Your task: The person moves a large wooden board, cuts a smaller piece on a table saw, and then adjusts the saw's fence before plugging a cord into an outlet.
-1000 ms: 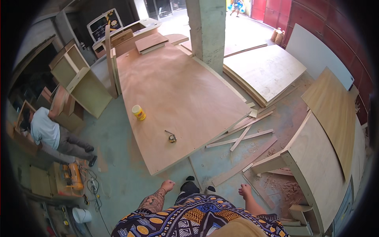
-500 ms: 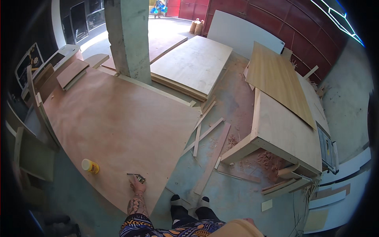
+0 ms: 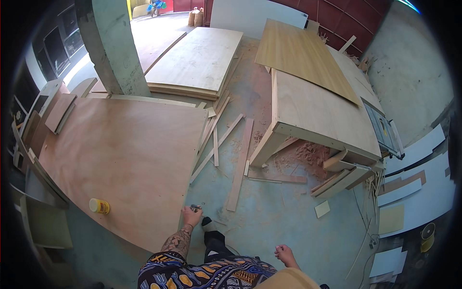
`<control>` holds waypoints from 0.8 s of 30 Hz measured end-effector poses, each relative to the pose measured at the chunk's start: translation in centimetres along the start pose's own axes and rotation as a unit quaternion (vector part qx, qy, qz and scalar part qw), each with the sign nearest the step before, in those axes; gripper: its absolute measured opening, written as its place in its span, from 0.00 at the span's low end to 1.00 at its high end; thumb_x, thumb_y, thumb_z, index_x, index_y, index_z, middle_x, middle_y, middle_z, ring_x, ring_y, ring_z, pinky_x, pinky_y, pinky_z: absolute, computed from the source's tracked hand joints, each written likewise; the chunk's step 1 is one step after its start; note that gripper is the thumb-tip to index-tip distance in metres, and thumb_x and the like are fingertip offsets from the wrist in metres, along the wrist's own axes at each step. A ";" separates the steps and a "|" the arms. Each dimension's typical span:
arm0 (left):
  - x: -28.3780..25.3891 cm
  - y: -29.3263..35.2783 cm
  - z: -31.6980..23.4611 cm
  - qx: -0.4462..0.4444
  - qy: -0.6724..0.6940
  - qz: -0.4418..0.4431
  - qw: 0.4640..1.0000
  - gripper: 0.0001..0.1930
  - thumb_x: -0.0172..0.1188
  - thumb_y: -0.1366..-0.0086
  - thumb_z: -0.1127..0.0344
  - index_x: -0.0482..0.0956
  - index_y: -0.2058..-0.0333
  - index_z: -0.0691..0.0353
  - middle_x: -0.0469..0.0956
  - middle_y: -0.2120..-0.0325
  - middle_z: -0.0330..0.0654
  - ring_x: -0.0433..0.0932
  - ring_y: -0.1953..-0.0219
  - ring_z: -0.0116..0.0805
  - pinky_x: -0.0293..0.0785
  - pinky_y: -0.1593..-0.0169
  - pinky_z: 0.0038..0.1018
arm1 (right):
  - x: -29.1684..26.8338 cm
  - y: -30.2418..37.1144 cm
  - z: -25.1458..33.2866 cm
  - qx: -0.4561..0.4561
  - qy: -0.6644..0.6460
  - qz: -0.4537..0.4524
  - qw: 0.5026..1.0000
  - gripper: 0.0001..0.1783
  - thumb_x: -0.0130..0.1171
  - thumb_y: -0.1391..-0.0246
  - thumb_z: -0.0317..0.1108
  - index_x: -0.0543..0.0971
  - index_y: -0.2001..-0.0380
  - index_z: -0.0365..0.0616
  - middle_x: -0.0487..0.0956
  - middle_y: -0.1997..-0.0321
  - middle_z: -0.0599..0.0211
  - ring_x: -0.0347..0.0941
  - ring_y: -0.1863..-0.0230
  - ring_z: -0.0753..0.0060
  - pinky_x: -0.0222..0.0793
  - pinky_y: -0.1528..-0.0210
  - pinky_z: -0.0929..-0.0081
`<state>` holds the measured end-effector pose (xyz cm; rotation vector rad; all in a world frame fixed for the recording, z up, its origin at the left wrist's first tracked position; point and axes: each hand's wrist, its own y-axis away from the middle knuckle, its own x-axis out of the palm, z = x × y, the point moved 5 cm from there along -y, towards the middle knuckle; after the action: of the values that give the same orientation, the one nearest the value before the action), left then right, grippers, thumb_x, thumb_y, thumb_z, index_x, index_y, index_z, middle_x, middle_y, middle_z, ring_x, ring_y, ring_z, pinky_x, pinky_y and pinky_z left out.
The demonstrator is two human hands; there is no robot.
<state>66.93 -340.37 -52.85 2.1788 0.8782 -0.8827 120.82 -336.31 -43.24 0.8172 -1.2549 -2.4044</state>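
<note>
My left hand [image 3: 192,219], on a tattooed arm, is closed around a small dark metal tool [image 3: 195,208] whose kind I cannot make out. It is at the right edge of a large reddish-brown plywood sheet [image 3: 125,154], above the floor side. A yellow jar with a white lid [image 3: 99,206] lies tipped on its side near the sheet's front edge. Lower right, over the floor, is my right hand [image 3: 285,254] with its fingers curled in. Whether anything is inside them is hidden. A plain beige surface [image 3: 288,280] covers part of that forearm at the lower edge.
Wood strips [image 3: 240,164] lie across the floor beside a plywood workbench [image 3: 322,111] with shavings underneath. A brown panel [image 3: 303,58] rests on the bench, near a table saw [image 3: 380,125]. Beyond stand a concrete pillar [image 3: 113,48] and a plywood stack [image 3: 195,58].
The view has turned right and I have stepped. My left hand has moved with the metal tool from over the plywood to its right edge. My right hand has come into view.
</note>
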 end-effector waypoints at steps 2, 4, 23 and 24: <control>6.0 4.7 -4.2 0.012 0.027 0.180 0.983 0.32 0.73 0.54 0.49 0.74 0.63 0.74 0.78 0.63 0.58 0.79 0.58 0.52 0.75 0.52 0.37 | -2.5 0.5 -4.0 -0.008 -0.056 -0.030 0.998 0.18 0.55 0.37 0.43 0.74 0.55 0.38 0.80 0.65 0.61 0.76 0.71 0.74 0.73 0.69 0.76; 9.7 13.1 -10.6 0.067 0.024 0.340 0.938 0.33 0.71 0.54 0.45 0.78 0.63 0.73 0.82 0.68 0.54 0.81 0.63 0.48 0.77 0.58 0.36 | -4.0 2.1 -10.0 -0.010 -0.087 -0.043 0.995 0.18 0.55 0.37 0.43 0.74 0.55 0.38 0.80 0.66 0.62 0.76 0.71 0.74 0.73 0.69 0.76; 25.9 63.7 -36.9 0.476 -0.252 0.704 0.463 0.40 0.58 0.44 0.31 0.74 0.50 0.65 0.80 0.59 0.58 0.78 0.54 0.56 0.72 0.50 0.44 | -20.7 14.9 -32.2 -0.072 -0.543 -0.148 0.823 0.17 0.61 0.38 0.40 0.74 0.58 0.36 0.79 0.62 0.62 0.77 0.65 0.74 0.78 0.60 0.71; 25.4 63.9 -37.3 0.504 -0.253 0.698 0.441 0.41 0.57 0.44 0.29 0.73 0.49 0.64 0.79 0.58 0.59 0.78 0.54 0.57 0.72 0.50 0.44 | -20.8 15.0 -31.8 -0.076 -0.561 -0.139 0.813 0.17 0.62 0.39 0.41 0.74 0.60 0.38 0.79 0.62 0.62 0.77 0.65 0.73 0.79 0.60 0.71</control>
<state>142.25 -341.66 -31.84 2.0506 -2.0737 -0.9424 156.89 -354.90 -38.20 -0.6951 -1.2415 -3.2810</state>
